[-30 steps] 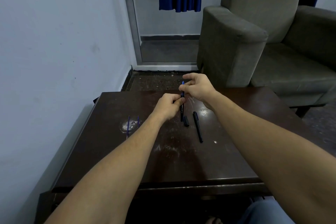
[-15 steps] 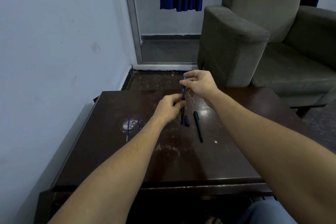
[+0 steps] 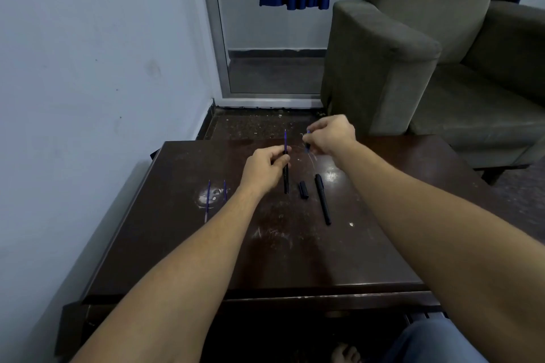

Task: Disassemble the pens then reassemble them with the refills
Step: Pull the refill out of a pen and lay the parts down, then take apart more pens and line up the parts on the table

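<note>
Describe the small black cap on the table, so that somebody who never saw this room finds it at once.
Start at the dark wooden table before the grey armchair. Near its middle, a whole black pen lies lengthwise, right of the left hand. The cap lies just left of that pen: much shorter, stubby, and touched by neither hand.

arms – bare, no sleeves | left hand point(image 3: 265, 166) – bare | right hand point(image 3: 331, 135) – bare | trousers point(image 3: 436, 342) – blue-grey

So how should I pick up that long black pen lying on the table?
Pinch the long black pen across its slim middle, coming straight down from above. It lies flat on the table, apart from the small black cap, so both its long sides are free for fingertips.
</note>
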